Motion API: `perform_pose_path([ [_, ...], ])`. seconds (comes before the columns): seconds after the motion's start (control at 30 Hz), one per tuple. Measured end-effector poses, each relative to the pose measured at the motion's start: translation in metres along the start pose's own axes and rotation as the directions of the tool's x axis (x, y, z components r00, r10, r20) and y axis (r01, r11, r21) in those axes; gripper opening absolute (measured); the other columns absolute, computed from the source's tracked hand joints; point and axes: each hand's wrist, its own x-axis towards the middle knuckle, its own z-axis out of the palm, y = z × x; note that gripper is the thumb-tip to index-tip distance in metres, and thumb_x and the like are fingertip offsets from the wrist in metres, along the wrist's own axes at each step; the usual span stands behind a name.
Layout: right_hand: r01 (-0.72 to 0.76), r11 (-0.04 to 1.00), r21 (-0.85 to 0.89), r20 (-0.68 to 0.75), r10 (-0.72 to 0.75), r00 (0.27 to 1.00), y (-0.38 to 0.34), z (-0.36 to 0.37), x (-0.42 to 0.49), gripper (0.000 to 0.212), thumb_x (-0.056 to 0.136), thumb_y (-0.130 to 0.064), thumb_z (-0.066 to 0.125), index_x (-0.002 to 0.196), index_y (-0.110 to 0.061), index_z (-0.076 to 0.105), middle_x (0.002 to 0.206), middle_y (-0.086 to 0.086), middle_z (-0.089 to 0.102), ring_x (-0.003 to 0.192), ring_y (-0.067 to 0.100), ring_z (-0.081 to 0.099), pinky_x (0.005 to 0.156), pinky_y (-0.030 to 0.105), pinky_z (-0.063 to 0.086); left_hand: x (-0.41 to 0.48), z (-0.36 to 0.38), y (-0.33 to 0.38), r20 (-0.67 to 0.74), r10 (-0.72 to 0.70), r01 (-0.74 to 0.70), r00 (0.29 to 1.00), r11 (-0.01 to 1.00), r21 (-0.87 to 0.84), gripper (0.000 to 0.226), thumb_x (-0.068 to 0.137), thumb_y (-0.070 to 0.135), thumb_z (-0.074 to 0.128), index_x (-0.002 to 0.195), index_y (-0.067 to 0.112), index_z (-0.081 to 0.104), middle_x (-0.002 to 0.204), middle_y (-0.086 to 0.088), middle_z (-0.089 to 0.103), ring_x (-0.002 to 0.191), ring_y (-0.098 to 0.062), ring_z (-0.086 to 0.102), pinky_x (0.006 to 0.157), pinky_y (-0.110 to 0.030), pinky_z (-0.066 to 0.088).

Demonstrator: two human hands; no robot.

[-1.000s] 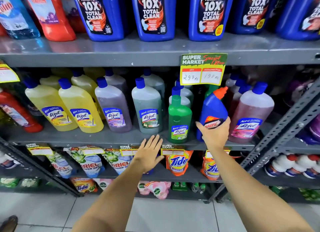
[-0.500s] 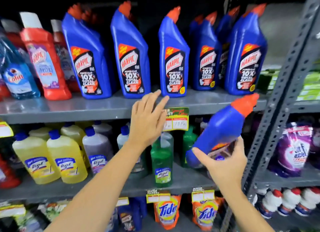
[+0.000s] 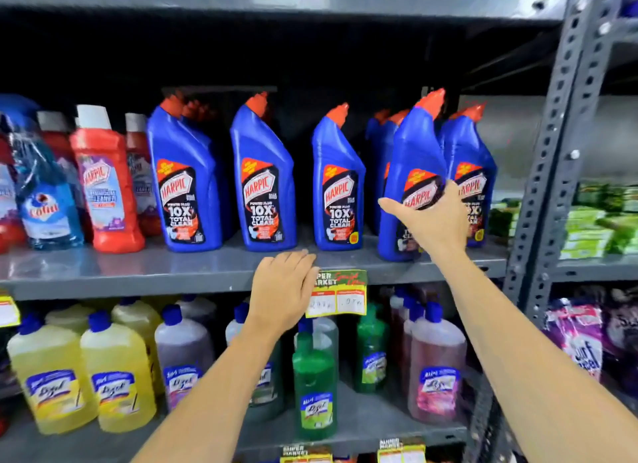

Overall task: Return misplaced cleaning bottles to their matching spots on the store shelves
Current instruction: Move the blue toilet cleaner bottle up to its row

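1. The right hand has its grip closed around the lower front of a blue Harpic bottle, thumb out to the left across the label.
2. This bottle stands upright on the upper shelf, long axis vertical, its angled orange cap pointing up and to the right; its base is at the shelf surface near the front edge.
3. It sits at the right end of the row of matching Harpic bottles, just in front of two of them.
4. The left hand holds nothing; it lies flat, fingers together, on the shelf's front edge beside a price tag.
5. Lizol bottles stand on the shelf below.
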Motion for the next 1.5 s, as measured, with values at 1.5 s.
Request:
perform_pose_path([
  [1.5,-0.053,0.954,-0.295,0.092,0.084,0.992,0.036,0.041,0.002,0.126,0.054,-0.058,0.087,0.148,-0.014,0.016,0.135,0.017,0.051,0.115,0.042,0.057,0.083,0.05,0.051,-0.003,0.009,0.002,-0.075,-0.044,0.045,0.996,0.999,0.011,0.041,0.098,0.033,0.036,0.113,0.012,0.068,0.111,-0.004,0.07,0.099,-0.022,0.064,0.078,-0.037,0.041],
])
